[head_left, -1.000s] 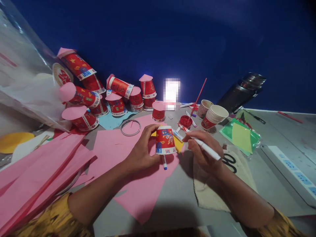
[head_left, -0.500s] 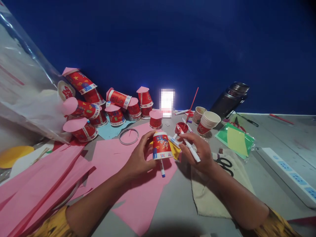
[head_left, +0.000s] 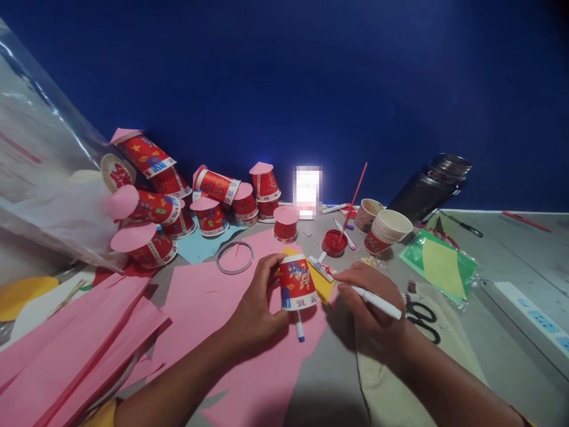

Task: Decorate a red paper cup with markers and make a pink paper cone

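A red paper cup (head_left: 299, 283) is held upside down above the pink paper (head_left: 200, 296), clamped in the left hand (head_left: 253, 305), while a white pen (head_left: 380, 303) is pinched by the right hand (head_left: 371, 290) near the cup's right side.

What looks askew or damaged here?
One pink-topped cup lies tipped across other cups at the back left, odd beside the upright stack to its right. Others further left tilt too. The held cup shows no visible damage.
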`<action>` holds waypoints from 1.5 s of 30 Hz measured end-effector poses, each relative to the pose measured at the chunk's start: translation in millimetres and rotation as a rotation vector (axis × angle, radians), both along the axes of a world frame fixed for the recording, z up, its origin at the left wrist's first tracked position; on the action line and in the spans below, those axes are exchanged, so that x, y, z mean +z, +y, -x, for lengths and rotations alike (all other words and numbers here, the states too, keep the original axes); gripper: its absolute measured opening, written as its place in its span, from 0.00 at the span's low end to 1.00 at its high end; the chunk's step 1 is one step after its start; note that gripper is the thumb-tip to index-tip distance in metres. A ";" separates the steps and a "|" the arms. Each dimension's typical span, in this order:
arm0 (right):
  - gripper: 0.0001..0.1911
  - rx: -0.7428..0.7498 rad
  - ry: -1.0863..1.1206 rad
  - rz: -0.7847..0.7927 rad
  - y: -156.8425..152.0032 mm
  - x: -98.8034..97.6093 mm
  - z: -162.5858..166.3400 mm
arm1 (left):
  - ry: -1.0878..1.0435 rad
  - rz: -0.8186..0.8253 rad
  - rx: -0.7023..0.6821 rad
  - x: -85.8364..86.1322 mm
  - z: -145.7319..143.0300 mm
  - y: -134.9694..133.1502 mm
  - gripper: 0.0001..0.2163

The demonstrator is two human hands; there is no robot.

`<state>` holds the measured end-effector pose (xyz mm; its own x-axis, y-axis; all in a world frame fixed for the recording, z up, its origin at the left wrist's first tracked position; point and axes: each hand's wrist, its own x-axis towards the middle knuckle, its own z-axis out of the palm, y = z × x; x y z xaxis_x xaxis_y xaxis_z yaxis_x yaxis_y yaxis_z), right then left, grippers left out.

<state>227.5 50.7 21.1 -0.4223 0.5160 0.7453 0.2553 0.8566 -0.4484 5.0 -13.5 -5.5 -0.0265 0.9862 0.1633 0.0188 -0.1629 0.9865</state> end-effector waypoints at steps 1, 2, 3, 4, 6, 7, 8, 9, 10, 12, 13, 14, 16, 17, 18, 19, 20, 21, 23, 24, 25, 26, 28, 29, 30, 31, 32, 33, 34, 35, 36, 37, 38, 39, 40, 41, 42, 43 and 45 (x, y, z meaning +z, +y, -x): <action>0.09 -0.024 0.026 0.035 0.0 -1.8 -0.2 | 0.014 -0.005 0.007 -1.5 -0.2 0.0 0.37; 0.09 -0.049 0.052 0.076 0.3 -3.6 -0.3 | 0.034 -0.018 0.020 -2.7 -0.2 -0.2 0.37; 0.08 -0.069 0.070 0.116 0.9 -5.3 -0.5 | 0.059 -0.038 0.033 -3.4 0.2 -0.6 0.36; 0.08 -0.080 0.081 0.146 1.6 -6.5 -0.8 | 0.089 -0.065 0.045 -3.6 0.7 -1.2 0.36; 0.06 -0.078 0.087 0.154 2.9 -7.1 -1.5 | 0.165 -0.136 0.061 -3.0 2.0 -2.9 0.36; 0.06 -0.073 0.080 0.139 3.3 -6.4 -1.9 | 0.210 -0.174 0.066 -2.4 2.6 -3.8 0.36; 0.07 -0.065 0.069 0.120 3.4 -5.3 -2.2 | 0.254 -0.211 0.067 -1.7 3.0 -4.8 0.36; 0.08 -0.056 0.051 0.101 3.3 -4.0 -2.5 | 0.289 -0.243 0.070 -0.9 3.1 -5.7 0.37; 0.09 -0.046 0.027 0.087 3.0 -2.7 -2.6 | 0.310 -0.267 0.075 -0.1 2.9 -6.5 0.37; 0.12 -0.030 -0.022 0.073 2.6 -1.1 -2.7 | 0.298 -0.279 0.081 1.9 1.6 -8.0 0.38; 0.13 -0.024 -0.044 0.075 2.6 -1.0 -2.8 | 0.254 -0.260 0.075 3.2 0.6 -8.6 0.38; 0.14 -0.020 -0.065 0.087 3.1 -1.4 -2.9 | 0.184 -0.221 0.057 4.7 -0.3 -9.1 0.38; 0.15 0.004 -0.099 0.146 5.3 -3.1 -3.4 | -0.008 -0.086 0.000 7.8 -1.4 -9.5 0.37; 0.19 0.029 -0.106 0.194 6.9 -4.3 -3.7 | -0.116 -0.006 -0.032 9.3 -1.5 -9.3 0.37; 0.26 0.062 -0.104 0.248 8.7 -5.7 -4.0 | -0.220 0.070 -0.060 10.5 -1.2 -8.9 0.37; 0.35 0.101 -0.090 0.301 10.5 -7.2 -4.3 | -0.312 0.129 -0.083 11.5 -0.7 -8.3 0.37; 0.44 0.144 -0.070 0.350 12.0 -8.8 -4.4 | -0.387 0.168 -0.100 12.4 -0.2 -7.5 0.37; 0.50 0.185 -0.046 0.393 13.1 -10.3 -4.4 | -0.446 0.189 -0.117 13.1 0.3 -6.7 0.38; 0.55 0.238 -0.014 0.453 13.7 -13.0 -4.0 | -0.513 0.199 -0.151 14.7 0.6 -5.5 0.39; 0.55 0.246 -0.012 0.470 13.3 -13.9 -3.8 | -0.523 0.199 -0.165 15.5 0.5 -5.3 0.39; 0.54 0.241 -0.017 0.478 12.6 -14.5 -3.6 | -0.521 0.203 -0.180 16.3 0.2 -5.3 0.39; 0.54 0.231 -0.027 0.476 11.8 -14.7 -3.6 | -0.511 0.213 -0.191 16.7 0.0 -5.5 0.39; 0.53 0.206 -0.054 0.446 10.7 -14.2 -3.7 | -0.486 0.233 -0.214 16.2 0.0 -5.9 0.40; 0.53 0.189 -0.070 0.417 10.6 -13.5 -3.9 | -0.473 0.235 -0.221 15.0 0.6 -5.8 0.41; 0.53 0.167 -0.088 0.378 10.8 -12.7 -4.1 | -0.458 0.224 -0.220 13.2 1.5 -5.3 0.43; 0.52 0.142 -0.110 0.327 11.4 -11.9 -4.2 | -0.436 0.199 -0.214 11.0 2.7 -4.6 0.44; 0.51 0.114 -0.136 0.269 12.3 -11.1 -4.1 | -0.401 0.159 -0.202 8.6 4.2 -3.7 0.46; 0.50 0.088 -0.167 0.207 13.3 -10.3 -3.9 | -0.350 0.108 -0.190 6.2 6.0 -2.6 0.47; 0.49 0.069 -0.198 0.144 14.3 -9.7 -3.4 | -0.289 0.055 -0.185 4.2 7.7 -1.7 0.47; 0.48 0.056 -0.229 0.088 15.3 -9.2 -2.7 | -0.221 0.006 -0.185 2.7 9.5 -1.0 0.47; 0.47 0.051 -0.258 0.040 16.0 -8.8 -1.8 | -0.144 -0.032 -0.187 1.8 11.1 -0.5 0.46; 0.47 0.048 -0.285 -0.001 16.5 -8.7 -0.9 | -0.058 -0.065 -0.184 1.6 12.4 -0.4 0.46; 0.47 0.048 -0.309 -0.034 16.8 -8.7 0.1 | 0.036 -0.095 -0.174 1.9 13.6 -0.5 0.47; 0.47 0.049 -0.329 -0.064 16.8 -9.0 1.0 | 0.137 -0.129 -0.158 2.6 14.6 -0.7 0.47; 0.47 0.052 -0.345 -0.090 16.5 -9.5 1.8 | 0.238 -0.172 -0.140 3.4 15.4 -0.9 0.48; 0.47 0.054 -0.358 -0.111 16.1 -10.3 2.6 | 0.332 -0.224 -0.123 4.4 16.1 -1.0 0.48; 0.47 0.056 -0.368 -0.127 15.6 -11.3 3.3 | 0.412 -0.281 -0.108 5.3 16.8 -0.9 0.48; 0.47 0.058 -0.374 -0.138 15.0 -12.3 4.0 | 0.477 -0.338 -0.100 6.2 17.5 -0.7 0.48; 0.46 0.073 -0.368 -0.148 13.8 -13.6 5.1 | 0.563 -0.418 -0.089 8.4 19.1 -0.1 0.48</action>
